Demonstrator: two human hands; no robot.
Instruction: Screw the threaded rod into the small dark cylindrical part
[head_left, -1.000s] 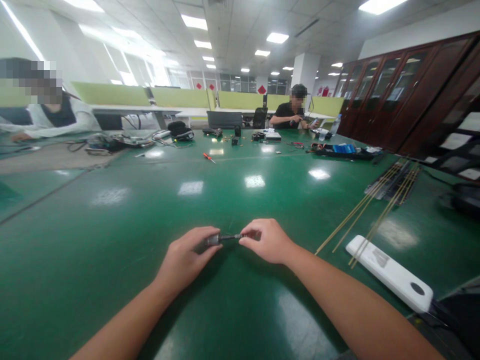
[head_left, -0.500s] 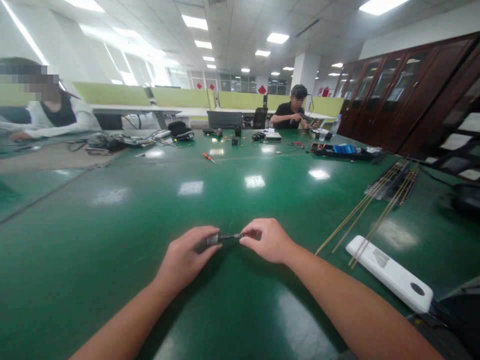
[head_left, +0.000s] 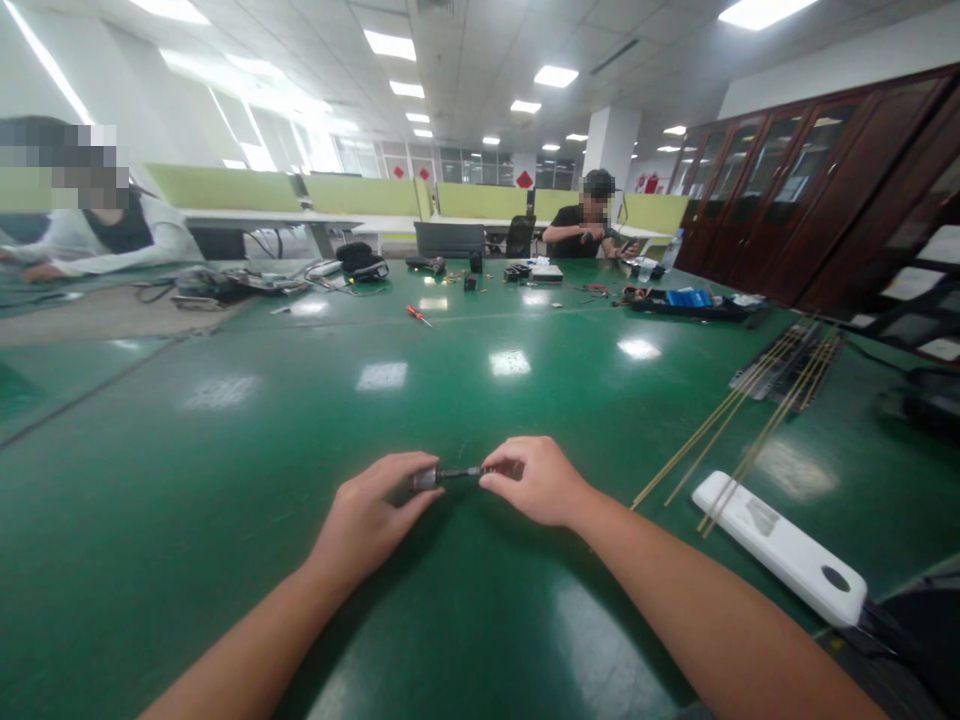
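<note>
Between my hands, low over the green table (head_left: 457, 400), lies a small grey metal cylinder with a thin dark shaft (head_left: 457, 474). My left hand (head_left: 379, 505) pinches the cylinder end between thumb and fingers. At the other end, the fingertips of my right hand (head_left: 532, 480) close on the dark, ridged-looking tip of the shaft. The piece is held roughly level, its middle bare between the two grips. Whether it is a small motor or a tool is too small to tell, and the right tip is partly hidden by fingers.
To the right lie a white elongated device (head_left: 780, 545) and thin yellowish rods (head_left: 720, 425). A red screwdriver (head_left: 418, 315) rests farther off. Along the far side are a black tray (head_left: 690, 303), a dark case (head_left: 361, 263) and electronic parts. Two people sit across the table.
My hands and the piece between them have stayed practically still. The person at the far side has lowered a hand slightly; the person at left has shifted a little.
</note>
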